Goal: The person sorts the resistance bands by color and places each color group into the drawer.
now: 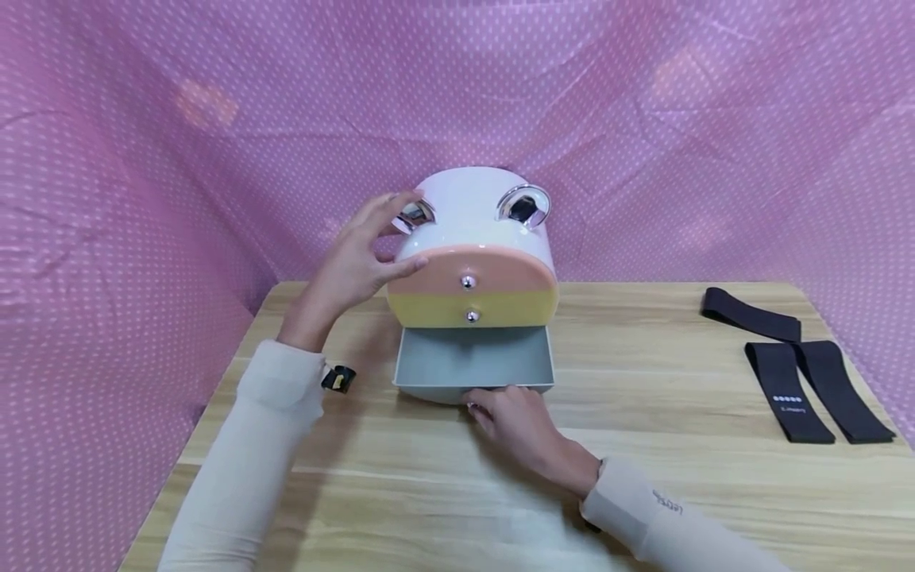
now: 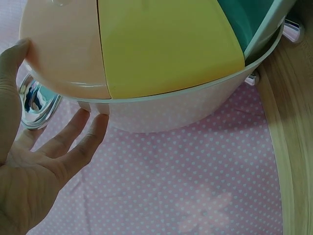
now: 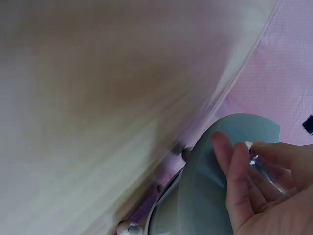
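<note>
A small storage box with a white shell point(image 1: 468, 208) stands on the table, with round mirrored ornaments on top. Its peach drawer point(image 1: 511, 274) and yellow drawer point(image 1: 436, 308) are closed, while the grey-green bottom drawer point(image 1: 475, 357) is pulled out, and its inside looks bare. My left hand point(image 1: 350, 258) lies against the box's upper left side; in the left wrist view, the thumb point(image 2: 17, 54) touches the peach front's edge and extended fingers point(image 2: 88, 139) touch the white side. At the bottom drawer's front, my right hand point(image 1: 522, 425) pinches its shiny knob point(image 3: 252, 151) between thumb and fingers.
Several black fabric bands point(image 1: 750, 318) lie on the table's right side. A small dark object with a gold mark point(image 1: 339, 380) appears beside the left cuff. Pink dotted cloth point(image 1: 629, 135) hangs behind the wooden table point(image 1: 400, 492) and along its sides.
</note>
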Tool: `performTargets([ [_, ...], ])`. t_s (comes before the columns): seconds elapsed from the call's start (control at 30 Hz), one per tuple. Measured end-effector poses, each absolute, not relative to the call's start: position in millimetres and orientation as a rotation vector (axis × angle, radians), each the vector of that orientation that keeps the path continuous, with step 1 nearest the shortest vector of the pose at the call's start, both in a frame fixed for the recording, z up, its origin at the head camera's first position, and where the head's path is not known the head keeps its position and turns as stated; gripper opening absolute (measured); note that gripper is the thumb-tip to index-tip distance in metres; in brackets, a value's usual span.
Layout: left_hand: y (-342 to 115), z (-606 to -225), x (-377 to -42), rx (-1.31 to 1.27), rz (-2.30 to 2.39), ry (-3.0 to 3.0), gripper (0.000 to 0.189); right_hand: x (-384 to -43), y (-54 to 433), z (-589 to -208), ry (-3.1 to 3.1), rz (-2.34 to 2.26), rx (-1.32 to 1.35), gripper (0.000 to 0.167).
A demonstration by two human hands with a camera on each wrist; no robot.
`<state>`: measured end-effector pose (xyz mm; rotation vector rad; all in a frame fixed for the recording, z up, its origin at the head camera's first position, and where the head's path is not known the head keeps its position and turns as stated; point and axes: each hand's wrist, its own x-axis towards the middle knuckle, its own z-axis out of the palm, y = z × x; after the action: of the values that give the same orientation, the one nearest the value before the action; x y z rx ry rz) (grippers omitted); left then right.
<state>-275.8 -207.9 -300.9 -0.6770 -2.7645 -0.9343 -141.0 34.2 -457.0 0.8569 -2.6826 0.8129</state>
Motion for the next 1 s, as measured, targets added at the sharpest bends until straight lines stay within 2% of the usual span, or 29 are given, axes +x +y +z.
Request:
performTargets([
  [0.27,-206.7,-301.7,-275.6,-0.681,-0.949,-2.756,0.089,-120.1,31.4,-456.8,-2.714,0.856,0.861,0.009],
  [0.77,-206.5,-300.7,-275.6,-0.681,-0.944,-2.747,0.089,-114.5,33.2,-455.0,-2.733,0.854,0.888,0.014],
  [1.0,-206.6,-301.3,-276.6,-0.682,-0.974,-2.748,0.089,-110.7,43.1,-442.6,-2.759,0.900,0.968,0.028],
])
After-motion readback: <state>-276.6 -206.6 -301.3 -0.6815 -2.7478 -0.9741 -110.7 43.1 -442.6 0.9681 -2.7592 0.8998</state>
